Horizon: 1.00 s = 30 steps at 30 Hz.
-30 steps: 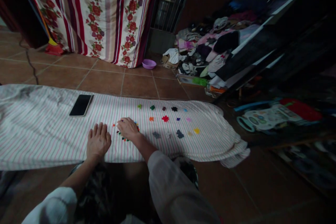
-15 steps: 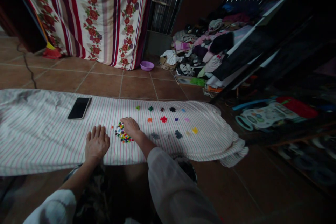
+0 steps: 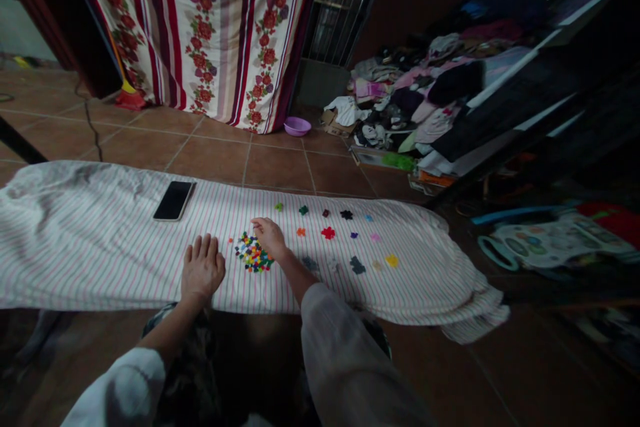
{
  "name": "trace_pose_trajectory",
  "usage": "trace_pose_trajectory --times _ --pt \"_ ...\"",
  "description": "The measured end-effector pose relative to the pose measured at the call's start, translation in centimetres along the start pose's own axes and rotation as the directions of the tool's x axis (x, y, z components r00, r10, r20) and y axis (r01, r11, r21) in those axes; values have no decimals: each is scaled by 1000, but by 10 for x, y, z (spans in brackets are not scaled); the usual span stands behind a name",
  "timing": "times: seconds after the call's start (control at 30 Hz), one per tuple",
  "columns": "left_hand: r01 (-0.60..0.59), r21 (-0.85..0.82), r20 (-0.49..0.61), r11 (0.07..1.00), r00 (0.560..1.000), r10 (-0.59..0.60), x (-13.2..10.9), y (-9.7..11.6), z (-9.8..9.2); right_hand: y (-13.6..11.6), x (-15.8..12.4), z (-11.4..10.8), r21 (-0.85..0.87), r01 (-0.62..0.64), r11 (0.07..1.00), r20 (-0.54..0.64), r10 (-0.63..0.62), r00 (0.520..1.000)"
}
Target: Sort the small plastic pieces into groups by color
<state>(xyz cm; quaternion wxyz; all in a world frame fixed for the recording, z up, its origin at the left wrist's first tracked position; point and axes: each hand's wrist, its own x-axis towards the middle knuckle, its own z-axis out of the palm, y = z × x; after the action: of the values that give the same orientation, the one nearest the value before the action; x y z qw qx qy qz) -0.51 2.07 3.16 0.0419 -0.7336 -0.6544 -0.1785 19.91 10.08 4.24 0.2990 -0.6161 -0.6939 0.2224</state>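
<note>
Your left hand (image 3: 204,270) lies palm down on the striped cloth (image 3: 100,247), fingers stretched out, its grip released. The pile of small coloured pieces (image 3: 254,255) sits at its two to three o'clock, right beside your right hand (image 3: 269,237). That hand's fingers are curled in, but whether they pinch a piece you cannot tell (the tips are small and dim). The same hand hides the pile's one o'clock edge. Your right sleeve (image 3: 345,347) is cut off toward five o'clock.
</note>
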Motion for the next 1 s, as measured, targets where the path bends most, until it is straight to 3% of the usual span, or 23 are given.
trace_pose_trajectory --times 0.13,0.27,0.37,0.6,0.8,1.0 --pt "12 -2 13 1000 1000 -12 0 1 -1 8 2 0 314 -95 945 -61 120 991" --pt "25 -16 15 1000 1000 -25 0 1 -1 10 1 -4 640 -166 750 7 211 978" --pt "14 -11 7 1000 1000 -14 0 0 0 9 -4 -11 773 -206 600 64 250 966" --pt "-9 17 -3 1000 1000 9 -1 -1 1 11 -22 -28 894 -229 386 118 289 950" --pt "0 -6 8 1000 1000 0 -2 -1 -1 29 -34 -39 910 -230 345 86 386 918" --pt "1 11 17 1000 1000 -1 -2 2 -5 57 -46 -57 915 -183 359 -15 483 876"
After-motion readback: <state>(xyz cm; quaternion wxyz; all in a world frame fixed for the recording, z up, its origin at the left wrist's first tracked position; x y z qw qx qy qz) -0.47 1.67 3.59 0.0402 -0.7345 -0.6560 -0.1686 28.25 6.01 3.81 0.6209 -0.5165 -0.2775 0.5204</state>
